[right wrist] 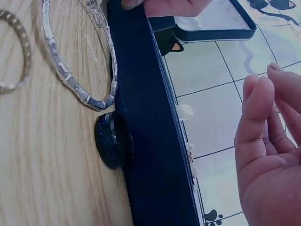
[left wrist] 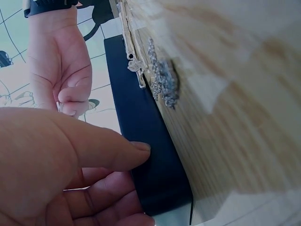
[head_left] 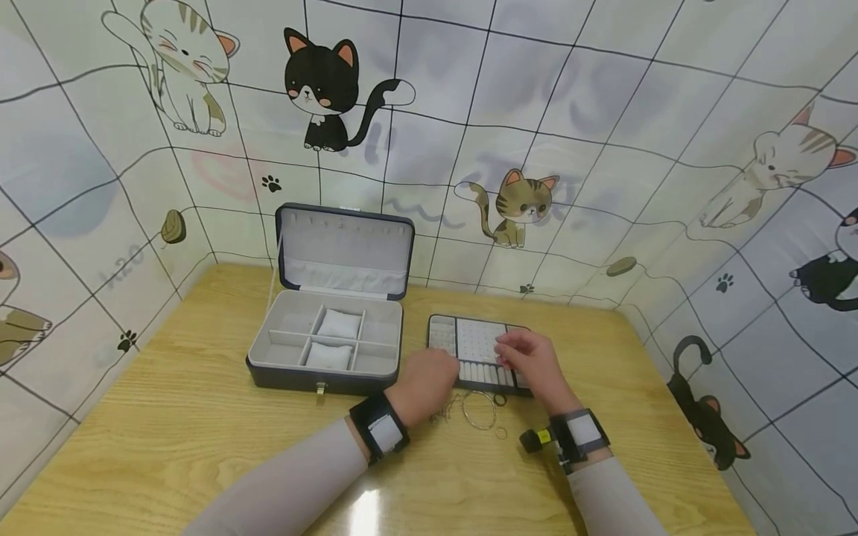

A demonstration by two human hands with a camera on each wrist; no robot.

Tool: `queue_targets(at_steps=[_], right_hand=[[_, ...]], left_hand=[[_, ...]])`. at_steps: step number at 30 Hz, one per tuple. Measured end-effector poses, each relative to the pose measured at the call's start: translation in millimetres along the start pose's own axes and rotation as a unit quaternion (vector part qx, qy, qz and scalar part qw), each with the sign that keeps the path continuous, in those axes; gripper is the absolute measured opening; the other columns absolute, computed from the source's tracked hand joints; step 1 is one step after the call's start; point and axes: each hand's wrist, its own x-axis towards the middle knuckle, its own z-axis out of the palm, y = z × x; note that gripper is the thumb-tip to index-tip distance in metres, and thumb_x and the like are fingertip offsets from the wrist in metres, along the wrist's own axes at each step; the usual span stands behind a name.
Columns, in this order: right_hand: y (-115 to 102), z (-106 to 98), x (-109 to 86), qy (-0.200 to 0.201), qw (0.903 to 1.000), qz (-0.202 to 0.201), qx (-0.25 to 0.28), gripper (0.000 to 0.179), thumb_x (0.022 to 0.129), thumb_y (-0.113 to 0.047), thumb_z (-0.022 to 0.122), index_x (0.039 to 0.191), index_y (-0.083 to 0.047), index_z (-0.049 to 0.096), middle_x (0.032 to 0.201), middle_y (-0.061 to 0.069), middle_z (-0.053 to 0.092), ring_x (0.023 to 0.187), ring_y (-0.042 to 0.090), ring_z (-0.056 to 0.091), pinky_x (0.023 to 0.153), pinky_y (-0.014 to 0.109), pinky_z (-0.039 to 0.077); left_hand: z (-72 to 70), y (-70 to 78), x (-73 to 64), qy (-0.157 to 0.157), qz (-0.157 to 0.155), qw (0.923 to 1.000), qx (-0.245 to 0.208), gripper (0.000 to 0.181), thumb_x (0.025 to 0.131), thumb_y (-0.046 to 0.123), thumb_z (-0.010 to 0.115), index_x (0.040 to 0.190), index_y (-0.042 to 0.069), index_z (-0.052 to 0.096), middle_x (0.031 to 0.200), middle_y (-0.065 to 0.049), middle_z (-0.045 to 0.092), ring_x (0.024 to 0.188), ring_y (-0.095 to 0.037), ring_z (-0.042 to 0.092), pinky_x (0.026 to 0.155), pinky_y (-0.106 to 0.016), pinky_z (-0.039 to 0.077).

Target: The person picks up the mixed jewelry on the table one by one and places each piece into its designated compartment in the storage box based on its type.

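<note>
A dark-edged jewelry tray (head_left: 492, 387) with pale compartments, a dotted panel and ring rolls lies on the table. My left hand (head_left: 429, 380) holds its left end; in the left wrist view the thumb (left wrist: 117, 148) presses its dark side wall (left wrist: 148, 136) and the fingers curl behind. My right hand (head_left: 536, 365) is above the tray's right part, fingertips bent toward each other. Anything tiny between those fingertips (right wrist: 263, 89) cannot be made out. Before the tray lie a silver bracelet (right wrist: 63, 70), a dark ring (right wrist: 112, 141), a smaller ring (head_left: 501, 432) and a silvery chain-like piece (left wrist: 164, 82).
Left of the tray an open jewelry box (head_left: 288, 377) stands with its lid (head_left: 345, 249) raised. Two white cushions (head_left: 338, 324) sit in its compartments. A cat-patterned cloth (head_left: 429, 164) hangs around the back and sides of the wooden table (head_left: 201, 417).
</note>
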Motion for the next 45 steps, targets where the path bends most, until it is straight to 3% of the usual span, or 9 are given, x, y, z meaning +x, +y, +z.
queue_targets(at_steps=[6, 11, 16, 23, 35, 45], right_hand=[[1.6, 0.2, 1.8, 0.007, 0.9998, 0.011, 0.016, 0.028, 0.099, -0.008, 0.073, 0.119, 0.012, 0.069, 0.096, 0.0, 0.076, 0.08, 0.008, 0.073, 0.074, 0.024, 0.062], [1.9, 1.1, 2.5, 0.02, 0.9992, 0.015, 0.031, 0.028, 0.098, -0.005, 0.073, 0.118, 0.014, 0.069, 0.1, 0.007, 0.077, 0.08, 0.007, 0.074, 0.076, 0.024, 0.063], [3.5, 0.3, 2.2, 0.041, 0.9989, 0.017, -0.013, 0.025, 0.099, -0.01, 0.074, 0.118, 0.006, 0.072, 0.105, 0.018, 0.077, 0.081, 0.011, 0.074, 0.076, 0.024, 0.062], [6.4, 0.2, 3.0, 0.077, 0.9917, -0.004, -0.102, 0.015, 0.099, -0.015, 0.075, 0.111, -0.006, 0.075, 0.104, 0.016, 0.078, 0.085, 0.019, 0.073, 0.074, 0.024, 0.061], [11.8, -2.3, 0.9, 0.077, 0.9869, 0.001, -0.141, 0.012, 0.099, -0.014, 0.074, 0.11, -0.008, 0.076, 0.106, 0.013, 0.077, 0.092, 0.019, 0.069, 0.079, 0.022, 0.057], [16.1, -2.0, 3.5, 0.091, 0.9821, -0.006, -0.165, 0.011, 0.098, -0.011, 0.075, 0.107, -0.006, 0.077, 0.111, 0.013, 0.077, 0.098, 0.02, 0.069, 0.082, 0.018, 0.053]], left_hand=[[-0.8, -0.8, -0.5, 0.004, 0.002, 1.0, 0.001, 0.009, 0.09, 0.014, 0.076, 0.082, 0.017, 0.074, 0.076, 0.002, 0.07, 0.068, -0.015, 0.065, 0.054, -0.032, 0.053], [0.2, -2.0, -0.9, 0.01, 0.006, 0.9999, 0.001, 0.009, 0.089, 0.013, 0.076, 0.081, 0.017, 0.073, 0.076, 0.002, 0.07, 0.068, -0.015, 0.065, 0.053, -0.032, 0.052], [-0.1, -2.3, -0.3, 0.008, 0.007, 0.9999, -0.003, 0.008, 0.089, 0.013, 0.076, 0.082, 0.017, 0.074, 0.075, 0.002, 0.07, 0.067, -0.015, 0.064, 0.053, -0.031, 0.051], [-2.2, -3.2, 0.6, 0.001, 0.006, 1.0, -0.003, 0.008, 0.09, 0.013, 0.076, 0.083, 0.017, 0.074, 0.074, 0.002, 0.069, 0.065, -0.014, 0.062, 0.05, -0.03, 0.049], [3.7, -2.8, 0.1, 0.001, 0.007, 1.0, -0.001, 0.012, 0.091, 0.013, 0.074, 0.081, 0.019, 0.072, 0.074, 0.004, 0.069, 0.064, -0.013, 0.061, 0.047, -0.03, 0.045], [-1.1, -3.5, 0.7, -0.005, 0.007, 1.0, -0.002, 0.012, 0.093, 0.014, 0.073, 0.083, 0.019, 0.073, 0.074, 0.004, 0.068, 0.064, -0.012, 0.06, 0.048, -0.028, 0.045]])
